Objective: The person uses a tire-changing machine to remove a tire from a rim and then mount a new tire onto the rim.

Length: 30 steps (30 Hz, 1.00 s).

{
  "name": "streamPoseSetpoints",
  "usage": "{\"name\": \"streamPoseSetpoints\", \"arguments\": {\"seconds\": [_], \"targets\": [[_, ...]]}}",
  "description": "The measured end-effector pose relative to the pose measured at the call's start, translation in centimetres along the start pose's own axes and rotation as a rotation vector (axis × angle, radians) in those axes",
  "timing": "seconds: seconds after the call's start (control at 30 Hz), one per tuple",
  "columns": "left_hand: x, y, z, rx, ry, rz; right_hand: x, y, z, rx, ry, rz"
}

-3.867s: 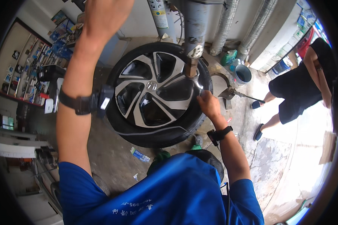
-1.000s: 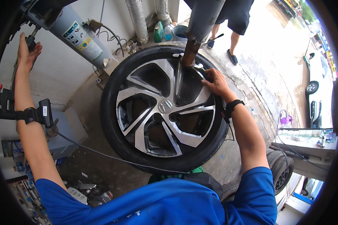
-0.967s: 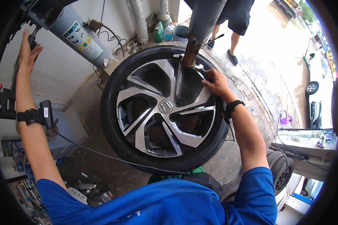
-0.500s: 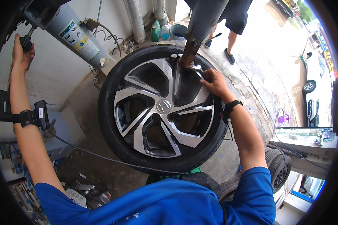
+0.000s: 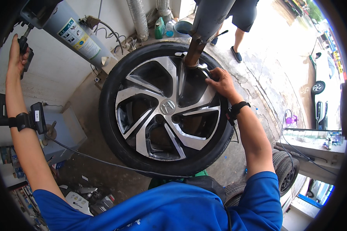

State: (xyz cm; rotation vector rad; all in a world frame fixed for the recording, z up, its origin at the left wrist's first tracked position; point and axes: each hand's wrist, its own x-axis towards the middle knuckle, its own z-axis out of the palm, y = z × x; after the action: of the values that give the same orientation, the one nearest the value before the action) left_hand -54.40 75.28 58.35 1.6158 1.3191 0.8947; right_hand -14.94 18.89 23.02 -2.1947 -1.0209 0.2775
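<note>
A car wheel, its black tyre fitted round a silver-and-black alloy rim, lies flat in front of me. The grey upright post of a tyre-changing machine comes down to the rim's far edge, ending in a rusty brown tool head. Beside that head, my right hand rests at the tyre's far-right edge with fingers bent. A short shiny metal piece meets its fingertips; whatever lies inside the grip is hidden. Far to the left, my left hand is wrapped round a black handle on the machine.
A grey cylinder with a label slants along the left wall. Bottles and a bucket stand behind the wheel. Another person's legs are beyond the post. Loose tyres sit at right. A cable runs from my left wrist.
My left hand has shifted slightly left and down on the handle, and more of a black part shows beside it. My right hand stays at the tyre edge, nearly still.
</note>
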Motion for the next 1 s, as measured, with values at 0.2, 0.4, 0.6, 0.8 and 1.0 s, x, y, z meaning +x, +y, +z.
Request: {"name": "streamPoseSetpoints", "arguments": {"seconds": [0.2, 0.4, 0.6, 0.8, 1.0], "targets": [[0.3, 1.4, -1.7, -0.209, -0.263, -0.210, -0.2, -0.8, -0.6, -0.009, 0.031, -0.011], [0.2, -0.2, -0.3, -0.048, -0.119, -0.020, -0.6, -0.8, -0.3, -0.043, 0.045, -0.017], [2.4, -1.4, -1.2, -0.114, -0.129, 0.106, -0.6, -1.2, -0.5, -0.056, 0.057, -0.006], [4.0, -2.5, -1.5, -0.161, -0.091, 0.224, -0.5, -1.3, -0.2, -0.055, 0.042, 0.000], [1.2, -3.6, 1.3, 0.103, 0.142, 0.521, -0.6, -0.8, -0.4, -0.093, 0.067, -0.025]]}}
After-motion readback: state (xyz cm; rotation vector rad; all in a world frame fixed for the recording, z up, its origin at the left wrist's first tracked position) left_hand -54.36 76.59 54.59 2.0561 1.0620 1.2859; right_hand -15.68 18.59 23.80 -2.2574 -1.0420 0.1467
